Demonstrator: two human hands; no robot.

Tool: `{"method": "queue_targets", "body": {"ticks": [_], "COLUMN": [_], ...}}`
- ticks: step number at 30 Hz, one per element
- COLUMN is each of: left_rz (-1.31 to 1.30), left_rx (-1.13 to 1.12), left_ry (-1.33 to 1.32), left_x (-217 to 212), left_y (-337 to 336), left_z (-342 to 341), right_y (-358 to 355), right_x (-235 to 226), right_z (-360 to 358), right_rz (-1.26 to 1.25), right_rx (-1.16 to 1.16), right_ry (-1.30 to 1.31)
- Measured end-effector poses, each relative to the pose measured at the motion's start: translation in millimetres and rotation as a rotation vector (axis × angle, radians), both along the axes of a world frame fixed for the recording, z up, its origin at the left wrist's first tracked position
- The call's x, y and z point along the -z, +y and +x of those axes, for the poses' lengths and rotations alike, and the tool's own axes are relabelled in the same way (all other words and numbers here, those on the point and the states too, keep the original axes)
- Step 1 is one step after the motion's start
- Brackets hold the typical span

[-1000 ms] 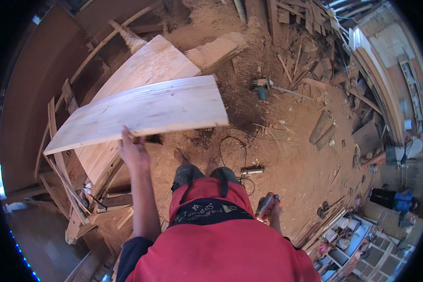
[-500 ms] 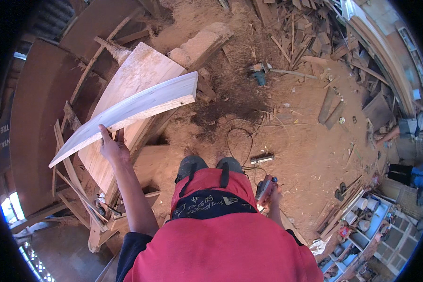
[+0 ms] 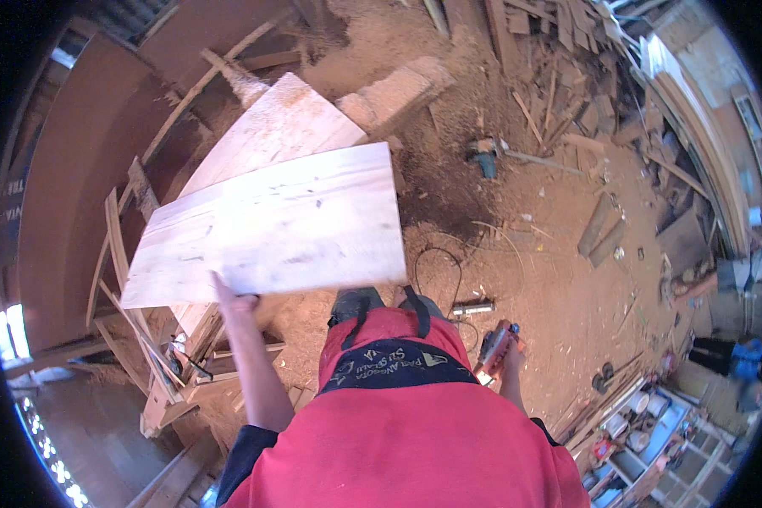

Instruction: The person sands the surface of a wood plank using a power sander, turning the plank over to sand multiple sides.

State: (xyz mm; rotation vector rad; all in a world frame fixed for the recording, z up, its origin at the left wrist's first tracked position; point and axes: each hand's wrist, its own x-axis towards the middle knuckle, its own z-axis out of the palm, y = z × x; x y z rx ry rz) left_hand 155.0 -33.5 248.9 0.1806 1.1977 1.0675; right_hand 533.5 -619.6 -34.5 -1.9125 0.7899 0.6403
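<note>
A wide, pale wooden board [image 3: 271, 224] is held out in front of me, its broad face turned up toward me. My left hand [image 3: 235, 303] grips its near edge, thumb on the face and the other fingers hidden beneath. The board overlaps another large pale plank [image 3: 284, 127] dusted with sawdust, which lies on a wooden workbench [image 3: 199, 372]. Low at my right side, my right hand [image 3: 513, 360] is closed around a red electric planer [image 3: 497, 349] with a blue part at its front end.
A white power strip [image 3: 472, 308] and a dark cable [image 3: 438, 251] lie on the sawdust floor. Farther off are a teal power tool [image 3: 485, 158] and a heap of wood offcuts [image 3: 576, 80]. Brown sheets [image 3: 76, 186] lean at left; a tray of containers [image 3: 635, 440] stands at right.
The board has tilted from nearly edge-on to showing its broad face and has come nearer to me. The planer stays in my right hand. The whole view has shifted slightly.
</note>
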Motion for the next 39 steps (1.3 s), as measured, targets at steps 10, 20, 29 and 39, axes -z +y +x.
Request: {"method": "queue_targets", "body": {"ticks": [10,20,29,39], "left_rz": [0.142,0.274,0.58,0.527], "left_rx": [-0.304,-0.58,0.899,0.756], "left_ry": [-0.26,-0.3,0.61,1.848], "left_x": [107,160,150,163], "left_y": [13,141,97,493], "left_z": [34,83,86,16], "right_y": [46,131,199,367], "right_x": [-69,-103,-72,-223], "right_z": [27,7,-2,-27], "right_rz": [0.043,0.162,0.107,0.118], "right_rx": [-0.178,-0.13,-0.262,-0.284], "right_ry": [-0.12,-0.127,-0.135,-0.246]}}
